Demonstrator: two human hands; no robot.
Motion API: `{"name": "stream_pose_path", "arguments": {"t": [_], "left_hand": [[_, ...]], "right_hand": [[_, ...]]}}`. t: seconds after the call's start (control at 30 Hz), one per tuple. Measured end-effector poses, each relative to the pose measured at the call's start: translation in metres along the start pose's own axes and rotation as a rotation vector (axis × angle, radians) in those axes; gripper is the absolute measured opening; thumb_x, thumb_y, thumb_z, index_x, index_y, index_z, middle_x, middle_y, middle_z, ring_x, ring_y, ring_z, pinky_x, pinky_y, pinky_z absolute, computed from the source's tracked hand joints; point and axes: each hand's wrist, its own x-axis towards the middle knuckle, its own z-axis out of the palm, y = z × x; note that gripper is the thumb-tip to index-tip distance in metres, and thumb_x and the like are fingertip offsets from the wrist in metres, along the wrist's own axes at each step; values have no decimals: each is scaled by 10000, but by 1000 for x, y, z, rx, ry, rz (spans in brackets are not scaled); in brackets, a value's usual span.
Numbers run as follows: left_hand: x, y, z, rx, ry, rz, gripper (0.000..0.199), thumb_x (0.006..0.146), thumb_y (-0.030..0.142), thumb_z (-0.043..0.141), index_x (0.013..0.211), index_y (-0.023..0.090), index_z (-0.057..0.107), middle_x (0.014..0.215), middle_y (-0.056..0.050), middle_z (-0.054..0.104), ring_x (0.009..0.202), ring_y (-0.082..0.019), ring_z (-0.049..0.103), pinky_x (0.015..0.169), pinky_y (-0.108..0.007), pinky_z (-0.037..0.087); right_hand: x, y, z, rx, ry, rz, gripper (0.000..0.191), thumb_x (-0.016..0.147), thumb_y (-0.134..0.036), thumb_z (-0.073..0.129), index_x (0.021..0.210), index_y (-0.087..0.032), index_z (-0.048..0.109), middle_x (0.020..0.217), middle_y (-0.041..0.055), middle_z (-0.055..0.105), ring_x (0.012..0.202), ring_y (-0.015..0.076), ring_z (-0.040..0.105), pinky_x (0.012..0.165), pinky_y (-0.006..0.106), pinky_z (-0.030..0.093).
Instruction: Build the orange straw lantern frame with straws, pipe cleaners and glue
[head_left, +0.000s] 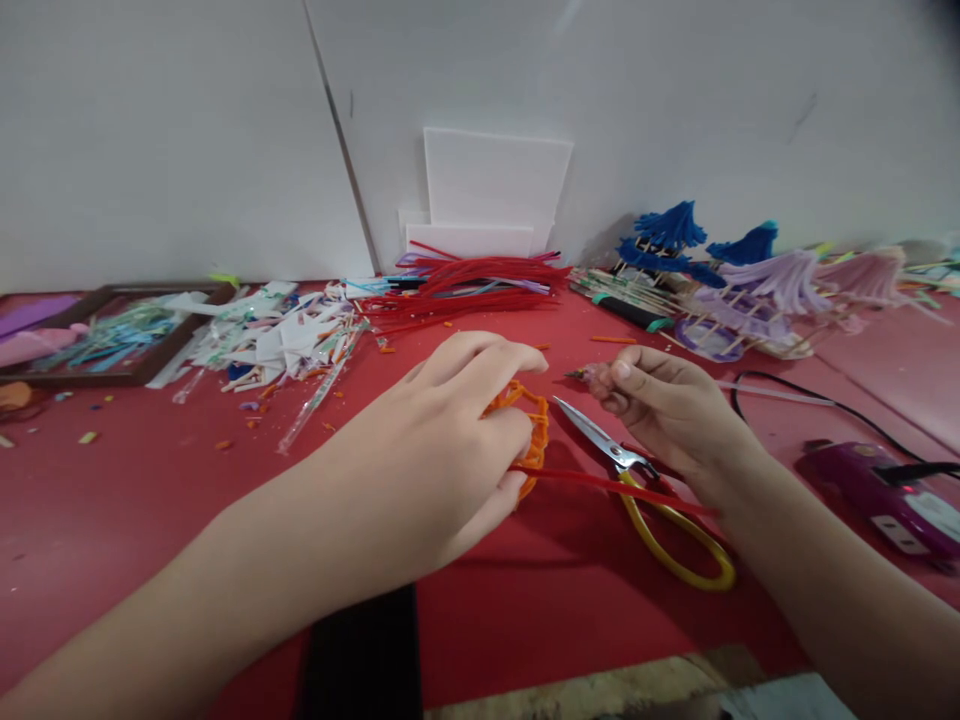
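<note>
My left hand (450,440) is closed around an orange piece made of fuzzy pipe cleaners (537,430), much of it hidden behind my fingers. A red pipe cleaner (592,480) runs from those fingers across to my right wrist. My right hand (664,400) grips what looks like a small hot glue gun (592,375), its pointed tip facing left and its body mostly covered. A clear stick (780,391) pokes out behind this hand. Scissors with yellow handles (645,500) lie on the red table between my hands, partly under the red pipe cleaner.
Red pipe cleaners (472,285) are heaped at the back. Left are scraps (285,335) and a brown frame (142,370). Small models with blue roofs (671,228) and pale purple roofs (780,275) stand back right. A purple power strip (885,500) with a black cord (847,400) lies right.
</note>
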Motion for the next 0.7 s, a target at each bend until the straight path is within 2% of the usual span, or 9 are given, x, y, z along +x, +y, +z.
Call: {"name": "stream_pose_path", "arguments": {"t": [0.23, 0.33, 0.43, 0.5, 0.53, 0.6, 0.67, 0.7], "left_hand": [[0, -1, 0, -13, -4, 5, 224, 928, 214, 472, 798, 127, 632, 1342, -196, 499, 1277, -328, 435, 1064, -499, 403], [0, -1, 0, -18, -8, 2, 239, 932, 210, 459, 787, 128, 630, 1335, -195, 502, 1272, -328, 440, 1059, -501, 404], [0, -1, -1, -12, -2, 1, 241, 933, 215, 461, 789, 127, 633, 1333, -194, 501, 1275, -329, 437, 1060, -498, 403], [-1, -1, -1, -11, 5, 5, 232, 931, 215, 471, 794, 127, 636, 1333, -193, 501, 1279, -327, 436, 1064, -493, 400], [-1, -1, -1, -13, 8, 7, 226, 929, 215, 477, 797, 127, 638, 1327, -193, 505, 1278, -326, 437, 1066, -491, 399], [0, -1, 0, -21, 11, 9, 211, 924, 213, 486, 808, 127, 640, 1307, -190, 516, 1274, -324, 443, 1066, -486, 400], [1, -2, 0, -27, 11, 12, 205, 921, 206, 487, 809, 127, 639, 1298, -188, 520, 1274, -321, 442, 1066, -479, 400], [1, -2, 0, -29, 7, 14, 204, 920, 201, 485, 805, 128, 638, 1301, -187, 517, 1277, -319, 440, 1067, -476, 399]], "right_hand": [[-2, 0, 6, 43, -44, 72, 375, 520, -422, 913, 615, -188, 635, 612, -26, 627, 527, 73, 579, 462, 165, 468], [-6, -2, 9, 14, -101, 75, 400, 640, -467, 843, 589, -187, 564, 488, -61, 484, 432, 75, 509, 399, 186, 395], [-11, 1, 10, -56, -155, 81, 521, 785, -535, 704, 489, -200, 436, 370, -83, 312, 330, 66, 363, 345, 207, 289], [-12, 5, 9, -140, -185, 62, 571, 807, -552, 668, 439, -201, 408, 346, -61, 347, 334, 68, 360, 350, 214, 298], [-12, 6, 9, -190, -204, 49, 530, 778, -540, 704, 457, -194, 462, 388, -40, 444, 372, 76, 422, 377, 214, 349], [-11, 9, 8, -292, -247, 3, 328, 692, -487, 795, 665, -196, 648, 677, 8, 672, 560, 114, 587, 511, 239, 487], [-11, 8, 7, -407, -256, -95, 364, 677, -441, 814, 961, -245, 699, 984, 33, 712, 783, 156, 656, 681, 291, 550], [-11, 6, 6, -472, -247, -164, 361, 716, -431, 786, 1019, -258, 693, 1024, 39, 708, 838, 167, 660, 732, 307, 551]]}}
